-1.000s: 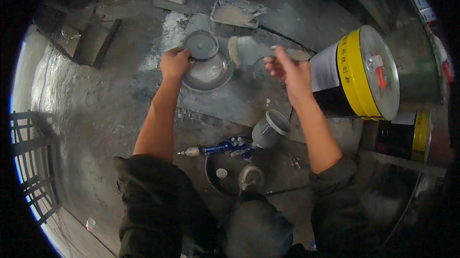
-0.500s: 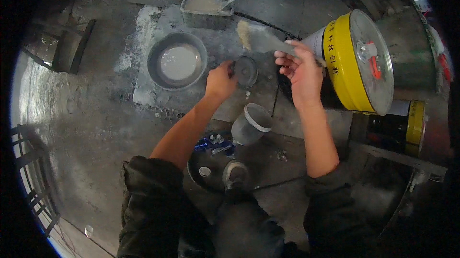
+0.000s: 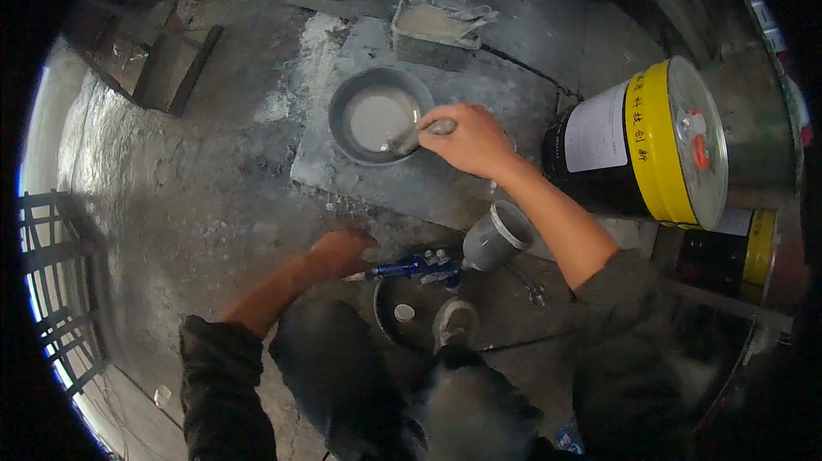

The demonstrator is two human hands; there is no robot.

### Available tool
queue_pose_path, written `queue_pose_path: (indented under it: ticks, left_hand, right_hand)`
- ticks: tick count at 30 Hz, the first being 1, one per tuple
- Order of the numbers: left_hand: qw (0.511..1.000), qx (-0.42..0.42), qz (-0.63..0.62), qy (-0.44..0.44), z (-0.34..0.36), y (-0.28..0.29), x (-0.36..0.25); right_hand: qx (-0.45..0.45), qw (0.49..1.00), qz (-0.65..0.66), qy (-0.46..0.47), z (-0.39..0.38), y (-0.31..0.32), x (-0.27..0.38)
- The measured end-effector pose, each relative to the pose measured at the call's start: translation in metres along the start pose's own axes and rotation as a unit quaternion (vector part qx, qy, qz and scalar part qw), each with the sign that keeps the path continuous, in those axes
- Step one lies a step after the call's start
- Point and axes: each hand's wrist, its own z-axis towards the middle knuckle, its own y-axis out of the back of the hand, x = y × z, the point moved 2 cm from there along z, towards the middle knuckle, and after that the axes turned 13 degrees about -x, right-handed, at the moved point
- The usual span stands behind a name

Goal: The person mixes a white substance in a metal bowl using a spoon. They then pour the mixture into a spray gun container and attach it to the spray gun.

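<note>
My right hand [image 3: 469, 137] grips a brush [image 3: 409, 141] by its pale handle. The brush's head dips into the right side of a round grey bowl [image 3: 342, 148] that holds pale grey liquid. Lower left, my left hand [image 3: 342, 251] is smeared by motion, so its fingers cannot be read. It hovers close to the rear end of a blue spray gun [image 3: 419, 266] lying on the floor. A translucent cup [image 3: 498, 237] with a pale rim tilts upward at the gun's right end.
A crusted rectangular tub [image 3: 437, 43] stands beyond the bowl. To the right lies a large black-and-yellow drum [image 3: 655, 140], with a second drum [image 3: 736, 247] below it. A small white cap [image 3: 404, 313] is beside my shoe [image 3: 455, 321]. A metal rack [image 3: 60, 273] stands far left.
My right hand has swung left and down, bringing the brush from the air into the bowl. My left hand has left the dark round lid and moved back toward the spray gun. The view has shifted.
</note>
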Motion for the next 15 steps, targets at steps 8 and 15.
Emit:
queue_pose_path:
  ticks: [8, 15]
  left_hand:
    - [0.984, -0.084, -0.148, -0.046, 0.018, -0.052, -0.025]
    - [0.976, -0.117, -0.149, -0.107, 0.025, -0.071, -0.026]
  right_hand:
    - [-0.103, 0.992, 0.077, 0.012, 0.029, -0.058, -0.009]
    - [-0.027, 0.995, 0.027, -0.097, 0.001, -0.046, 0.023]
